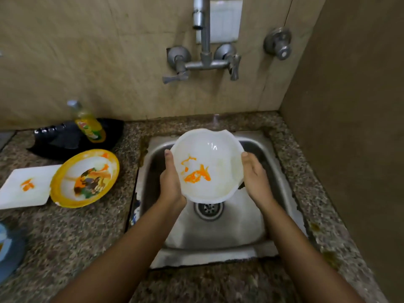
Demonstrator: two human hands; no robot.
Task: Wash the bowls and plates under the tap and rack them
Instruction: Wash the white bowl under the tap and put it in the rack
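A white bowl [216, 158] smeared with orange sauce is held over the steel sink [218, 235], tilted toward me. My left hand [171, 180] grips its left rim and my right hand [255, 176] grips its right rim. The tap spout [199, 16] hangs above on the wall; no water stream shows. On the counter to the left lie a yellow-rimmed round plate [85, 178] with food stains and a white square plate [26, 186] with an orange smear.
A yellow dish soap bottle [89, 125] leans on a black tray [72, 138] at the back left. A blue plate [9, 248] sits at the left edge. A side wall [349, 106] stands close on the right. The drain [208, 207] lies under the bowl.
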